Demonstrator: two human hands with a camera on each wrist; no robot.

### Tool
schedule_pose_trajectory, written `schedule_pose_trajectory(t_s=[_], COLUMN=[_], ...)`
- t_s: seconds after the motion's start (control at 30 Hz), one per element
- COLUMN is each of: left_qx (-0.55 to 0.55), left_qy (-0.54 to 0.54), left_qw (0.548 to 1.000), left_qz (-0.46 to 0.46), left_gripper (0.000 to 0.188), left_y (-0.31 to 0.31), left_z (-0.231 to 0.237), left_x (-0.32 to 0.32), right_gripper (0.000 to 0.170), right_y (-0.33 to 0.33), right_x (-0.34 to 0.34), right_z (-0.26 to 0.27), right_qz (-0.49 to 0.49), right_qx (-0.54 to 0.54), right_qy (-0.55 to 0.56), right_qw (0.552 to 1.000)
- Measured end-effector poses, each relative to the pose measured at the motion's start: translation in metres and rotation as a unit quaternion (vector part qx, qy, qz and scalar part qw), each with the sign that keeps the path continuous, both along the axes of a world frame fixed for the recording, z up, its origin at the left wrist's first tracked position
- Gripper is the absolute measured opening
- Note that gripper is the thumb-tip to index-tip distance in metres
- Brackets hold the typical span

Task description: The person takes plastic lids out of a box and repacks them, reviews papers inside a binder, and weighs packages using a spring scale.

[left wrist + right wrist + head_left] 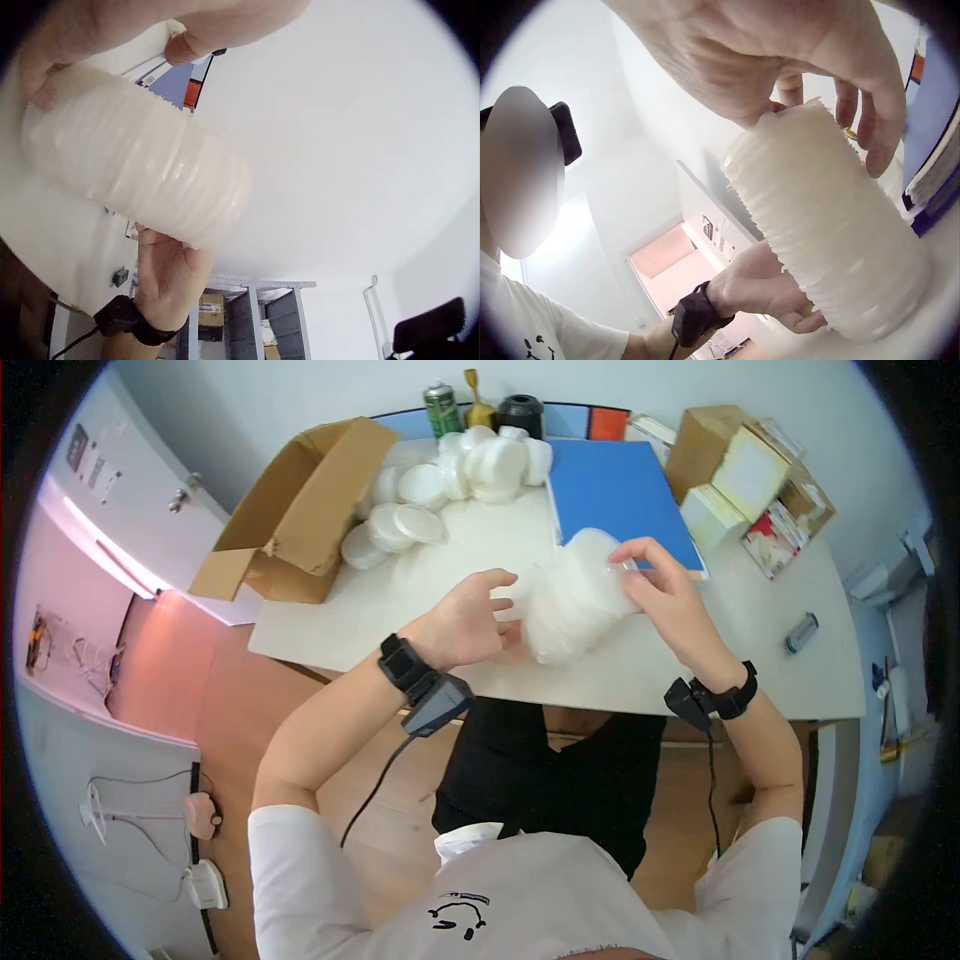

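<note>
A white, ridged cylinder [572,605] of thin round layers, translucent at its top, stands tilted over the near part of the table, between the two hands. My right hand [668,592] pinches its upper end between thumb and fingers. At its lower end is my left hand [462,622], fingers spread and thumb apart, with fingertips touching its side. In the left wrist view the ridges of the cylinder [142,154] show closely packed. In the right wrist view its edge looks frilled, and the left fingers [802,319] rest against its base.
An open cardboard box [320,500] stands at the left of the white table [440,595]. Behind lie several round white lids [420,485]. A blue folder [620,495] is beyond the right hand, with small boxes [745,470] at the right and a spray can [441,410] at the back.
</note>
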State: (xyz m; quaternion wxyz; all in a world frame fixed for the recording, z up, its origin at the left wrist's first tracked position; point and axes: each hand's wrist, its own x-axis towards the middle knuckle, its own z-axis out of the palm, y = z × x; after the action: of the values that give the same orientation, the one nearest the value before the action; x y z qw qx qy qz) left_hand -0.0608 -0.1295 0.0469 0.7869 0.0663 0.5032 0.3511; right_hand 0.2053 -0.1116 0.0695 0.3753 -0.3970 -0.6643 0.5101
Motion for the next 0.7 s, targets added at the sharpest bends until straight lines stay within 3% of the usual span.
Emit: schedule_pose_trajectory(t_s=[0.03,0.1,0.17,0.23,0.33,0.43,0.53,0.63,0.7], left_qx=[0.023,0.102,0.081,0.062,0.123,0.135,0.203,0.392,0.436], left_qy=[-0.02,-0.056,-0.059,-0.057,0.041,-0.017,0.056,0.176,0.213], left_qw=[0.999,0.984,0.986,0.989,0.985,0.99,0.977,0.9,0.871], left_qz=[-0.04,-0.136,-0.132,-0.124,-0.116,-0.046,-0.011,0.067,0.077], left_gripper=[0.056,0.055,0.054,0.053,0.049,0.044,0.041,0.039,0.039], left_y=[0.002,0.002,0.002,-0.002,-0.017,-0.025,-0.023,-0.023,-0.016], left_z=[-0.011,-0.022,-0.022,-0.012,0.016,0.027,0.041,0.068,0.087], left_x=[-0.004,-0.01,-0.006,-0.003,-0.003,-0.013,-0.036,-0.072,-0.106], right_gripper=[0.023,0.022,0.02,0.018,0.015,0.012,0.01,0.013,0.015], right_y=[-0.002,-0.007,-0.008,-0.011,-0.015,-0.008,-0.006,0.0,0.007], right_x=[0.002,0.009,0.014,0.018,0.02,0.008,-0.019,-0.059,-0.094], right_z=[0.002,0.001,-0.001,-0.007,-0.009,-0.022,-0.004,0.021,0.047], right_qz=[0.021,0.0,-0.012,-0.07,-0.102,-0.104,-0.068,-0.03,-0.015], right_qx=[-0.053,-0.021,0.016,0.17,0.23,0.159,0.138,0.133,0.146], right_qy=[0.039,0.012,-0.013,-0.1,-0.184,-0.078,0.0,0.054,0.068], right_qw=[0.998,1.0,1.0,0.978,0.95,0.979,0.988,0.989,0.987])
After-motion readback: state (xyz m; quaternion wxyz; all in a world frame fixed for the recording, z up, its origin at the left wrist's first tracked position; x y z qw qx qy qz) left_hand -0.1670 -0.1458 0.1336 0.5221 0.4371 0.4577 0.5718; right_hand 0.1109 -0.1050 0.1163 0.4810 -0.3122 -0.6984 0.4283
